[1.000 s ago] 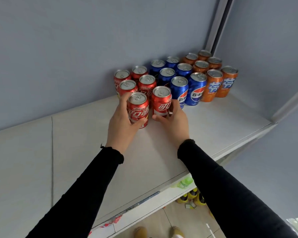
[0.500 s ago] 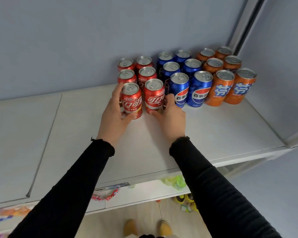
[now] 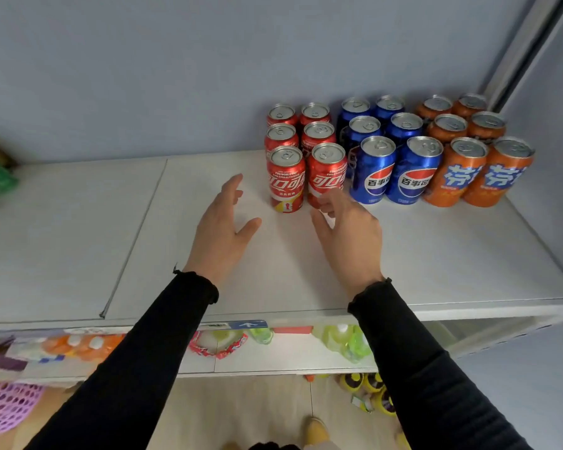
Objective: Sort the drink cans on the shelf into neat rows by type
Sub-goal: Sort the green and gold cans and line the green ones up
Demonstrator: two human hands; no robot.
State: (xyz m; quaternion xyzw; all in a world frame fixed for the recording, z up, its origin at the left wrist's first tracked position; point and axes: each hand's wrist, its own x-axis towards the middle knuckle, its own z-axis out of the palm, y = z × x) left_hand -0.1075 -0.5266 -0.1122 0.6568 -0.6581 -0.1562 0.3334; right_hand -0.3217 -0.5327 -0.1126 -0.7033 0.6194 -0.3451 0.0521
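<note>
Both hands hover above the shelf [image 3: 436, 254] with fingers spread and relaxed, holding nothing. The left hand [image 3: 223, 227] hangs just left of the front red cans, clear of them, thumb angled out to the right. The right hand [image 3: 348, 233] sits close in front of the right-hand front red can, its fingertips [image 3: 325, 198] at the base of that can; whether they touch it I cannot tell. Black sleeves [image 3: 436, 368] cover both forearms.

The cans stand upright in the back right corner of the shelf, against the wall, grouped by colour. The red cans [image 3: 286, 178] form two columns of three on the left of the group. The blue cans [image 3: 376, 170] stand next to them in the middle, also two columns of three. The orange cans [image 3: 459, 173] fill the right end, two columns of three, nearest the side wall. The groups stand close side by side.

Below the front edge of the shelf, a lower shelf [image 3: 273, 355] holds green and orange packaged goods, and a pink mesh basket [image 3: 4, 407] shows at the bottom left.
</note>
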